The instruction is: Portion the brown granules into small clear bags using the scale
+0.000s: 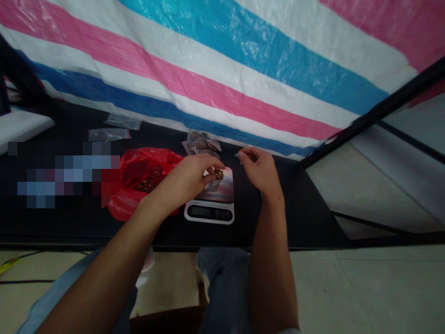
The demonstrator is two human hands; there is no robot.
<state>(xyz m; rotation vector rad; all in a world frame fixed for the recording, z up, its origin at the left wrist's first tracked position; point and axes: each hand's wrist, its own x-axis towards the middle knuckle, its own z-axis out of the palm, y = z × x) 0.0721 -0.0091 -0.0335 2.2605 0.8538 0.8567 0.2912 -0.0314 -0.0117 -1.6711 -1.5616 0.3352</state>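
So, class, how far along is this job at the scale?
Looks done: small filled bags behind the scale. In hand: the left hand is at brown pieces over the scale; the right hand pinches clear plastic. Apparently left: more pieces in the red bag, with flat clear bags beyond it.

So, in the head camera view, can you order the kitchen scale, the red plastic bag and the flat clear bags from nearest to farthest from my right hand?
From your right hand:
1. Scale, just left.
2. Red plastic bag, farther left.
3. Flat clear bags, far left.
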